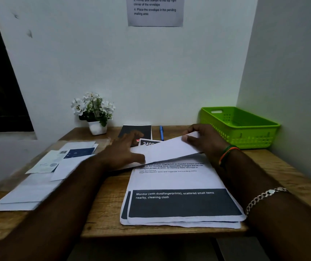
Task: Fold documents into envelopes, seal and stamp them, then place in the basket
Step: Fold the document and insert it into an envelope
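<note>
Hands meet over a wooden desk (103, 200). The right hand (204, 141) is at about 1 o'clock from the middle of the desk. Its fingers and thumb pinch the far edge of a white folded sheet (166, 149) and lift it a little. The left hand (124, 151) is at about 11 o'clock and looks blurry. Its fingers are stretched out and flat, and its thumb lies on the near left corner of the folded sheet.

Under the folded sheet is a stack of printed pages (181, 200) with a dark band near the bottom, at 5 o'clock on the desk. At 9 o'clock lie white envelopes (28, 193) with some small papers (62, 159) on top. At 12 o'clock, by the wall, sit a black notebook (137, 131) and a blue pen (161, 131). A white pot of white flowers (94, 112) stands at 11 o'clock. The green basket (241, 127) waits at 2 o'clock, in the corner. A paper note (155, 12) with steps 3 and 4 hangs on the wall. The right arm wears a silver chain (264, 196) and a colored band (226, 153).
</note>
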`<state>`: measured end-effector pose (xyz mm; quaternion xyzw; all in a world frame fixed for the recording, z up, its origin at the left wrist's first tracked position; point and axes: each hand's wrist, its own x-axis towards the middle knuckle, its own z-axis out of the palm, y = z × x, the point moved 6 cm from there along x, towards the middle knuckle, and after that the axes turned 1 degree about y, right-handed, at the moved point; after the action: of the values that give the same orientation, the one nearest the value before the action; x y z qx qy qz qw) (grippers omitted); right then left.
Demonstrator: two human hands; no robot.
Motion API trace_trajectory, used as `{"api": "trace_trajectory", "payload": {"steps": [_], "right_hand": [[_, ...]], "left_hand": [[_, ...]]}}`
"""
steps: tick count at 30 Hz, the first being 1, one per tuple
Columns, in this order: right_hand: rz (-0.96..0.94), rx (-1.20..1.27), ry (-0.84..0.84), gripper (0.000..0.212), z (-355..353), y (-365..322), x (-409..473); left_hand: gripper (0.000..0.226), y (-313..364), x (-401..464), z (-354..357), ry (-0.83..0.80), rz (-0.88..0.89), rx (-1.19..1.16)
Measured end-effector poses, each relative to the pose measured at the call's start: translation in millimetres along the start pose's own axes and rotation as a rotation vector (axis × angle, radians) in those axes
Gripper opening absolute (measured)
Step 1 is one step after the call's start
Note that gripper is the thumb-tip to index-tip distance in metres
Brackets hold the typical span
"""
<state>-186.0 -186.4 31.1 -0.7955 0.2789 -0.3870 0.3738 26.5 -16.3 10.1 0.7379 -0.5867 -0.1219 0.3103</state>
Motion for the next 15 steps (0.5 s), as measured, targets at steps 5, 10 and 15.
{"api": "trace_trajectory", "payload": {"steps": [5,10,15], "right_hand": [[0.060,0.109,0.002,0.013,0.4,-2.7,0.2],[0.010,0.171,0.030,0.009,3.1,-15.7,-2.4],[-0.033,0.207,0.005,0.016,15.9,-27.6,-9.1]], "left_hand": [[0.120,-15.6,-12.2,-23.5,-0.122,-0.107,0.234],[0.089,-3.8,-11.9,-28.8,0.095,-0.038,0.278],[0.086,10.9,-13.3,-24.3,0.223,0.107,0.308]]}}
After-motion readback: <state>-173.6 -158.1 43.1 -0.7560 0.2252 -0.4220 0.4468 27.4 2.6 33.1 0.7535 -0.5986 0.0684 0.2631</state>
